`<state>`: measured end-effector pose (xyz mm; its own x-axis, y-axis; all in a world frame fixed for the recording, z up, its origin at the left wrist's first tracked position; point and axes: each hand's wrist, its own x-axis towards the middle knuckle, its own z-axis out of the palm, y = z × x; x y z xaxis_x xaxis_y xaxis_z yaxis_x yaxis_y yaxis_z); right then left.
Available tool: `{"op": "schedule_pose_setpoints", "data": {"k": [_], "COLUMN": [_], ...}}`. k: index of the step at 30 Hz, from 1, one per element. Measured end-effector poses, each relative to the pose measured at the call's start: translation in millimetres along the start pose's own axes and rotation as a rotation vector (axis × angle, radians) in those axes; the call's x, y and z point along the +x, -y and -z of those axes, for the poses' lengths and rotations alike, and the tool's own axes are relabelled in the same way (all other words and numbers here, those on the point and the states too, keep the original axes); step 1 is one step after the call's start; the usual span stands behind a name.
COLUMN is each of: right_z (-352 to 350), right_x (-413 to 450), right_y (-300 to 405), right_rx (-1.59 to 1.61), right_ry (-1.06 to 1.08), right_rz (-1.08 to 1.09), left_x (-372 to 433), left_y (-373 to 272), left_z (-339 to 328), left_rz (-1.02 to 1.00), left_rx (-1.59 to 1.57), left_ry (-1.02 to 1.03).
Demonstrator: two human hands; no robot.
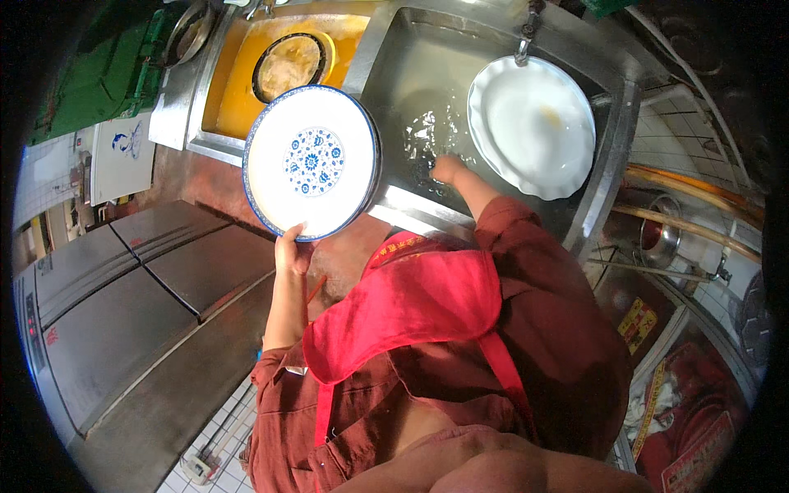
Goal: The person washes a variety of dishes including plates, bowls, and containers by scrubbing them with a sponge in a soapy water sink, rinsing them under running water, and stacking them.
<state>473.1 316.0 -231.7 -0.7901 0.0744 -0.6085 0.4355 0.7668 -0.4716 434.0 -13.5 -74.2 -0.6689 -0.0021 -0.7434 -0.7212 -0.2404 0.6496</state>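
My left hand (292, 251) grips the lower rim of a round white plate (265, 185) with a blue floral centre and a blue patterned border. The plate is raised in front of the sinks, its face turned up towards me. My right hand (449, 170) is at the water's surface in the right-hand steel sink (377, 68), fingers curled. Its fingertips are hidden, so I cannot tell whether it holds anything. To the right of that hand, a white oval dish (524, 135) with a wavy rim rests under the tap (522, 52); a yellowish stain marks it.
In the left-hand sink (231, 92), orange-yellow liquid surrounds a dark-rimmed round vessel (288, 66) and a yellow rim (331, 55). A metal bowl (188, 34) stands beyond it. Steel cabinets (111, 326) flank my left; wooden poles (690, 228) lie at right.
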Motion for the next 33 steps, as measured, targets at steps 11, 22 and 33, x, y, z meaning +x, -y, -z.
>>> {"op": "schedule_pose_setpoints", "data": {"k": [11,22,33], "right_z": [4,51,70], "right_x": [-64,-219,-205], "right_y": [-69,-82,-129], "right_rx": [0.027,1.424,1.655], "right_ry": [-0.065,-0.607,-0.862], "right_rz": [-0.277,-0.281,-0.044], "left_x": [-19,-29,-6], "left_y": [-17,-39,74], "left_z": [6,-51,-251], "left_rz": [0.066,0.090,-0.032], "left_rx": [0.316,0.830,0.810], "left_ry": [0.244,1.015,0.761]}}
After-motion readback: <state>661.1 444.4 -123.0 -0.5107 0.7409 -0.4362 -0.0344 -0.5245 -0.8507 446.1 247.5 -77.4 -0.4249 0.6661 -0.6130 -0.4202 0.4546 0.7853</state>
